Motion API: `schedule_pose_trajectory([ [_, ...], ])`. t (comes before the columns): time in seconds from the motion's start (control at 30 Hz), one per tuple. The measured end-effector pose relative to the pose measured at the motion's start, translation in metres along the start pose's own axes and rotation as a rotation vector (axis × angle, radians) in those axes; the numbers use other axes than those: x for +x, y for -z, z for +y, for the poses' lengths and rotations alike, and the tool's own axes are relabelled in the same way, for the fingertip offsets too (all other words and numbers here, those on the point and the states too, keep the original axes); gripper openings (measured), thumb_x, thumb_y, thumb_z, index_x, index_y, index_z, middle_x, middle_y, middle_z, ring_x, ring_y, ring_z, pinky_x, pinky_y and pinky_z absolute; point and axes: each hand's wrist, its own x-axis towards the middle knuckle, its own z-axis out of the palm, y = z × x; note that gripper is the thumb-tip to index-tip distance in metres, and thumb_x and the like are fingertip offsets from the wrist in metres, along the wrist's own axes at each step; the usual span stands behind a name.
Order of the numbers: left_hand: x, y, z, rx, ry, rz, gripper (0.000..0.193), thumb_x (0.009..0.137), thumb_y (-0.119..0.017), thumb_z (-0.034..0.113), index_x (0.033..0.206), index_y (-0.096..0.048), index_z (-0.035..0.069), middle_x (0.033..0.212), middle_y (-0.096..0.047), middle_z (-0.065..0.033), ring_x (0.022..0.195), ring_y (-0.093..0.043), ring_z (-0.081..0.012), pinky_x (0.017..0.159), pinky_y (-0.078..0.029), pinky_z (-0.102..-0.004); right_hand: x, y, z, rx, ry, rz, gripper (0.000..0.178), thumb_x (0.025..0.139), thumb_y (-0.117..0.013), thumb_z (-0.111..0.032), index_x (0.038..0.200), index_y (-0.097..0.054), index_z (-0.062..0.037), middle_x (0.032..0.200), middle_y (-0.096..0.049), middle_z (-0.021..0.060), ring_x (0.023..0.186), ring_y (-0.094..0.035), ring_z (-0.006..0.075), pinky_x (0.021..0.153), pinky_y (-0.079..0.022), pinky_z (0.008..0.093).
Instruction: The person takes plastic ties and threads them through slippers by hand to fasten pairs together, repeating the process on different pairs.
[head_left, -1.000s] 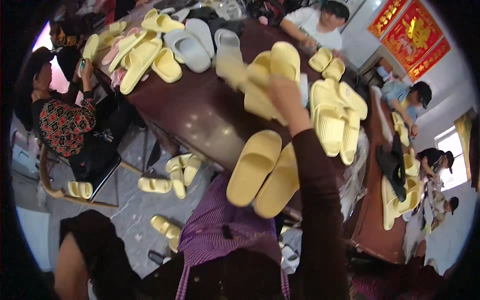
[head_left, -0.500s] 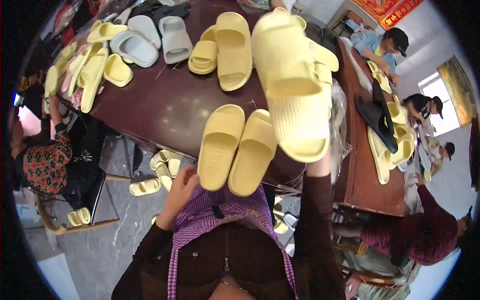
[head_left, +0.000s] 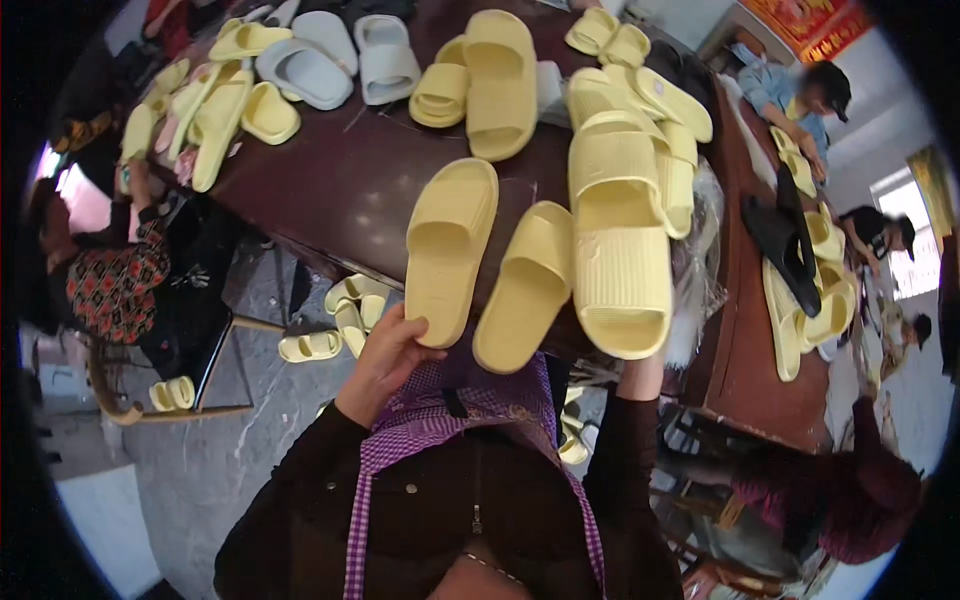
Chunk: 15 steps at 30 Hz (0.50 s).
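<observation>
My left hand (head_left: pixel 392 352) is closed on the heel of a pale yellow slide slipper (head_left: pixel 450 265), thumb on its footbed. Its toe points away from me, and it is slightly tilted. Beside it, a matching yellow slipper (head_left: pixel 522 295) rests at the near table edge, touched by neither hand. Further right, a larger-looking yellow slipper with a ribbed footbed (head_left: pixel 622 290) stands out in front of the others. My right hand (head_left: pixel 640 378) is at its heel, gripping from underneath; the slipper hides the fingers.
More yellow slippers (head_left: pixel 500 95) and grey ones (head_left: pixel 388 60) cover the far side of the dark red table (head_left: pixel 330 190). Clear plastic wrap (head_left: pixel 702 270) hangs at the right. Co-workers sit left and right, a chair (head_left: pixel 130 410) at left. Slippers (head_left: pixel 310 346) lie on the grey floor.
My left hand has moved in and taken hold of the left slipper's heel, drawing it away from its neighbour. The blurred slipper at my right hand has come down and steadied.
</observation>
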Motion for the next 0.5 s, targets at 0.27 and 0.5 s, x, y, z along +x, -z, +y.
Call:
schedule_pose_trajectory([
  [0.27,-0.013,0.01,0.007,0.004,-0.096,0.05,0.037,0.084,-0.053,0.008,0.118,-0.04,-0.001,0.107,-0.057,-0.0147,0.087,-0.063,-0.0249,0.062,-0.057,-0.0358,0.042,-0.037,-0.015,-1.094,1.095,0.428,0.029,0.092,-0.049,-0.011,0.118,-0.051,0.0016,0.112,-0.056,0.0157,0.1,-0.056,0.0241,0.084,-0.047,0.0361],
  [0.5,-0.022,0.008,-0.01,0.257,-0.101,0.065,0.05,0.081,-0.059,0.009,0.123,-0.035,-0.004,0.11,-0.055,-0.0161,0.093,-0.06,-0.0238,0.073,-0.054,-0.0342,-0.069,-0.064,0.057,-1.028,0.778,-0.007,0.014,0.088,-0.054,-0.007,0.096,-0.055,0.0037,0.086,-0.059,0.0136,0.074,-0.058,0.0256,0.068,-0.047,0.0336],
])
